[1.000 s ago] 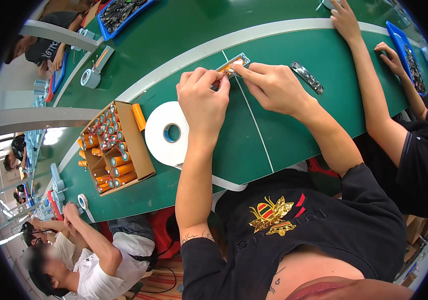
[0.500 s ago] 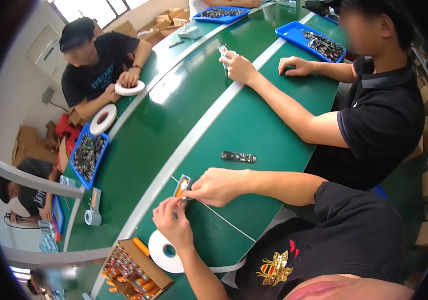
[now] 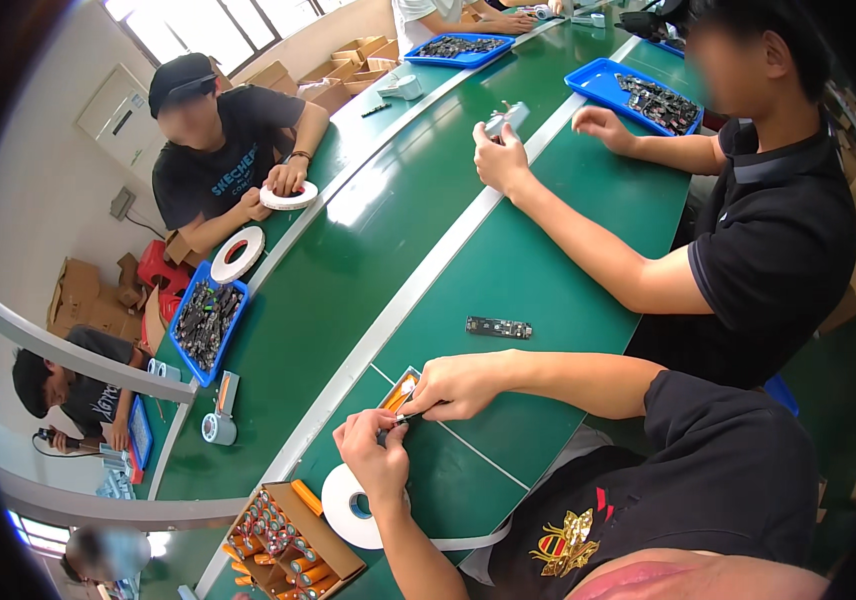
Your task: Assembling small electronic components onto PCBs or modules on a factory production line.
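My left hand (image 3: 376, 455) and my right hand (image 3: 456, 386) meet over the green table, fingers pinched. Between them is a narrow pale housing with an orange battery cell (image 3: 398, 392) showing in it, partly covered by my fingers. A small dark and silvery piece (image 3: 401, 420) lies between the fingertips; its kind is too small to tell. Just beyond my right hand lies a dark circuit board (image 3: 499, 328). Beside my left wrist a white tape roll (image 3: 348, 507) lies flat, partly hidden by my forearm.
A cardboard box (image 3: 345, 577) of orange battery cells stands near my left forearm. Across the metal strip are a pale-blue device (image 3: 219, 428) and a blue tray (image 3: 186, 352) of circuit boards. At the right a co-worker's hand (image 3: 501, 160) holds a pale housing; another blue tray (image 3: 598, 90) lies beyond.
The view has shifted, so everything sits further right and most things lower. My hands stay together on the pale housing. The co-worker at right has turned the pale housing and raised the other hand.
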Demonstrator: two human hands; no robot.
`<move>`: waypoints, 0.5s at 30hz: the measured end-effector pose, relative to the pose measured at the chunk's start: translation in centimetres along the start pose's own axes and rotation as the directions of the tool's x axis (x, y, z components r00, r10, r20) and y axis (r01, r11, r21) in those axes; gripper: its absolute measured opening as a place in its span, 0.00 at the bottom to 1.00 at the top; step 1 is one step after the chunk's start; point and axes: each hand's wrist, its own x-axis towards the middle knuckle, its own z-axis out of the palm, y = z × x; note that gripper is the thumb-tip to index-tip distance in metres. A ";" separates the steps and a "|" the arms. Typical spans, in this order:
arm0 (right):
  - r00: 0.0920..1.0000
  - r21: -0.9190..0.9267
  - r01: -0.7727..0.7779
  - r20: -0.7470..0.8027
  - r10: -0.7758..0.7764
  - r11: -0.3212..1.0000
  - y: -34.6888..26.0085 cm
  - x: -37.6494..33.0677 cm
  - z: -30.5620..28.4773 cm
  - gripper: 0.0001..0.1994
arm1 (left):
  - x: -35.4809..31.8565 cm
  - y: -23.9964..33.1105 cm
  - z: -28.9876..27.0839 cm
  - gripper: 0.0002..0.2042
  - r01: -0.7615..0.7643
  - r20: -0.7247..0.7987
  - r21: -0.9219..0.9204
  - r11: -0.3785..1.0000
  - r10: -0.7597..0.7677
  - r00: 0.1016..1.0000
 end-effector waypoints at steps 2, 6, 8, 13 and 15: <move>1.000 0.042 -0.005 0.013 0.005 0.999 0.0 -0.1 0.3 0.17 | -0.2 0.0 -0.1 0.11 0.012 0.001 -0.008 1.000 -0.012 1.000; 0.994 0.111 0.038 -0.102 -0.026 0.993 0.3 0.9 1.0 0.18 | -0.4 -1.6 -0.5 0.10 0.031 0.014 -0.039 0.999 -0.031 0.999; 0.988 0.078 0.019 -0.152 -0.007 0.997 1.3 0.7 0.9 0.18 | 0.1 -2.1 -0.9 0.12 -0.028 0.008 -0.090 0.996 0.029 1.000; 0.979 -0.106 -0.082 -0.197 0.060 0.991 0.2 0.8 -1.6 0.16 | 0.7 -1.3 -4.1 0.26 0.045 0.101 0.092 0.995 -0.055 0.993; 0.982 -0.178 -0.046 -0.191 0.012 0.983 1.6 1.1 -0.5 0.14 | -0.1 -3.3 -3.2 0.25 0.105 0.117 0.072 0.992 -0.113 0.987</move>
